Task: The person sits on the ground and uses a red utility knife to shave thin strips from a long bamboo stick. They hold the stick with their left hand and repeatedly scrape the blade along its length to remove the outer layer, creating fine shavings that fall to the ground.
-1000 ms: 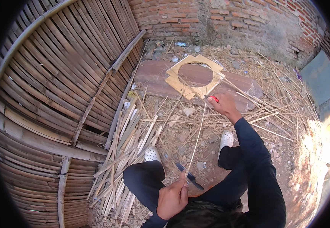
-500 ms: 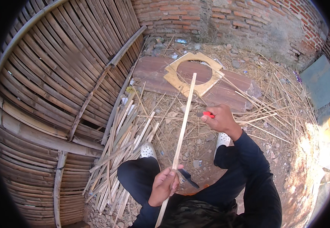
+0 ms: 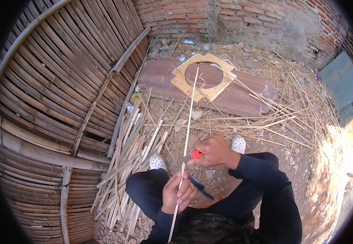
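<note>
A long pale bamboo strip (image 3: 190,118) stands tilted before me, its narrow edge toward me, its far tip over the board ring. My left hand (image 3: 178,192) is closed around its lower part. Just above it, my right hand (image 3: 212,151) grips a red-handled knife (image 3: 196,154), the blade lying against the strip. A thin curled sliver (image 3: 202,81) shows beside the strip's far end. Near my left hand, between my legs, lies a dark, long tool (image 3: 200,188); its kind is unclear.
Several split bamboo strips (image 3: 121,179) are heaped by my left leg, along a bamboo slat wall (image 3: 62,81). A yellowish board with a round hole (image 3: 176,83) rests on a brown panel (image 3: 156,73). Beyond stands a brick wall (image 3: 176,16). Shavings and thin strips litter the ground rightward.
My right hand has come down and toward me, bringing the knife blade onto the strip. The strip has turned from its broad face to its narrow edge.
</note>
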